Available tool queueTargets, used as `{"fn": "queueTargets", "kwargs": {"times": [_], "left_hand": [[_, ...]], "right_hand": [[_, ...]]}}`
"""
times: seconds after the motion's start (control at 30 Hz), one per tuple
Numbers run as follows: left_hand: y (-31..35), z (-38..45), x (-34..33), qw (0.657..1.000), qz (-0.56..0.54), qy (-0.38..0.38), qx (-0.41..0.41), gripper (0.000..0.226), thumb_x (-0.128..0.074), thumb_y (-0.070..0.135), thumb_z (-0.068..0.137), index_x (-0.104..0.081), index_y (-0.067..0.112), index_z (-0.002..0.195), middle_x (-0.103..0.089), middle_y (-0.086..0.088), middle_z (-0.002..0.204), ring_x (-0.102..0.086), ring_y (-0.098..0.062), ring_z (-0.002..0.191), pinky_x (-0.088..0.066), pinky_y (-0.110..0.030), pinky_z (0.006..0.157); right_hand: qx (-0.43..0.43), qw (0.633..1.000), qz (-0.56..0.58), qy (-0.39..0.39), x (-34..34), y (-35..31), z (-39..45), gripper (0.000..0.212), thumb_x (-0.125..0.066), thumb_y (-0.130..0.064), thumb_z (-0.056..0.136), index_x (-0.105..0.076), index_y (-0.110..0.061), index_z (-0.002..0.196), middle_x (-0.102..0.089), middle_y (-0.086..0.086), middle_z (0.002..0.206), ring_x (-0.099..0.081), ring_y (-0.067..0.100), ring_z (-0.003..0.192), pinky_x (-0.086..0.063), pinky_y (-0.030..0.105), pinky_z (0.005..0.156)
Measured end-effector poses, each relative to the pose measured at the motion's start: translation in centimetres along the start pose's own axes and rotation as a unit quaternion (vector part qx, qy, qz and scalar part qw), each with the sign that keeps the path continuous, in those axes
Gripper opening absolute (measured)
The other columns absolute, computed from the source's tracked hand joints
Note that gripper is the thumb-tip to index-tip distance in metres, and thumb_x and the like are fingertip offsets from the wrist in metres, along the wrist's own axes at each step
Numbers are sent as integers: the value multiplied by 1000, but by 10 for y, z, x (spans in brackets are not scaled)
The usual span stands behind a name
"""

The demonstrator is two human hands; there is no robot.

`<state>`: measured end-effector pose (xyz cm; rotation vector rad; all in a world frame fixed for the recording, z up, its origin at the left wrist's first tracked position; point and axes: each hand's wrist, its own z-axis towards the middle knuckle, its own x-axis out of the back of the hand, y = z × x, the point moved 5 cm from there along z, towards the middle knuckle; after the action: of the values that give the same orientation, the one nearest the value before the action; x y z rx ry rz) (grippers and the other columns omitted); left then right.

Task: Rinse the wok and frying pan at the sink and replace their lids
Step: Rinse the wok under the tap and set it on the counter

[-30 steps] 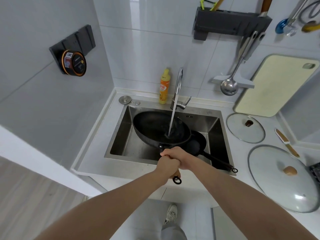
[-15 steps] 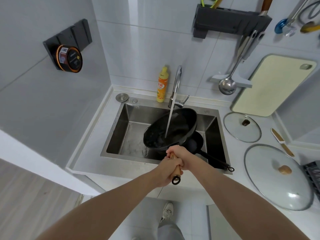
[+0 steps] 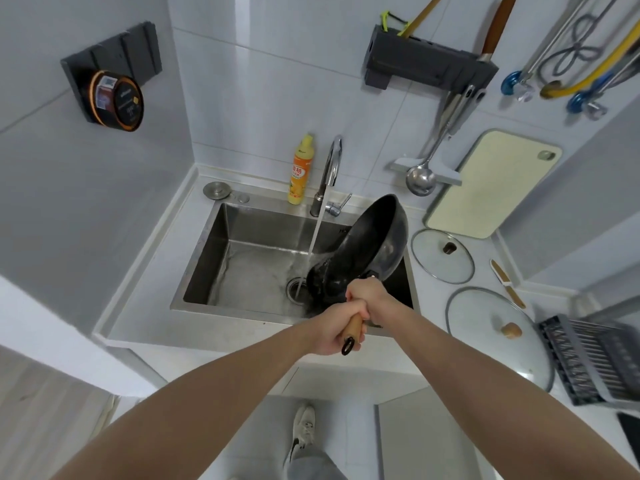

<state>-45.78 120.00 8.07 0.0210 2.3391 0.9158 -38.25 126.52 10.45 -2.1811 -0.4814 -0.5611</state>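
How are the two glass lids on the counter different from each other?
The small round glass lid lies farther back beside the sink and has a dark knob. The large round glass lid lies nearer, by the rack, with a light wooden knob. Both lie flat, knob up.

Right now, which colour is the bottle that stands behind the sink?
The dish soap bottle is yellow with an orange label, shown in the head view.

Standing at the counter's [image 3: 145,306] back edge, just left of a running faucet [image 3: 331,168]: an orange dish-soap bottle [image 3: 300,169]. Leaning against the wall at the back right corner: a pale cutting board [image 3: 491,185], with a steel ladle [image 3: 420,178] hanging beside it. Lying near the right edge: a small knife [image 3: 506,283] and a grey dish rack [image 3: 595,362].
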Motion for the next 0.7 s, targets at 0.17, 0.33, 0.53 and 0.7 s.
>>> {"fn": "queueTargets", "kwargs": {"times": [0.17, 0.33, 0.53, 0.7], "left_hand": [[2, 4, -13, 998, -7, -55, 16, 7, -53, 17, 82, -54, 14, 76, -50, -1, 68, -48, -12, 58, -43, -23, 55], [0, 10, -21, 995, -23, -87, 35, 6, -50, 14, 79, -54, 15, 75, -51, -1, 70, -50, -14, 59, -44, -23, 56], [-4, 22, -33, 992, -55, -107, 21, 3, -53, 16, 74, -53, 17, 70, -50, 0, 69, -48, -14, 58, -42, -23, 56], [-1, 29, -36, 993, -48, -109, 13, 4, -53, 17, 75, -55, 17, 71, -51, -1, 71, -48, -14, 62, -43, -24, 58]], "right_hand": [[19, 999, -20, 24, 15, 0, -3, 11, -51, -3, 83, -58, -6, 75, -57, 11, 70, -57, 24, 70, -46, 36, 65], [50, 994, -81, 44, 27, 1, 0, 15, -49, -9, 88, -59, -8, 76, -59, 9, 72, -59, 24, 70, -45, 34, 59], [68, 989, -124, 39, 37, 1, 6, 19, -49, -11, 89, -53, -10, 70, -55, 6, 68, -51, 19, 60, -36, 29, 51], [72, 990, -118, 29, 40, 0, 15, 21, -50, -9, 87, -52, -9, 67, -53, 6, 65, -50, 19, 59, -37, 29, 53]]}}
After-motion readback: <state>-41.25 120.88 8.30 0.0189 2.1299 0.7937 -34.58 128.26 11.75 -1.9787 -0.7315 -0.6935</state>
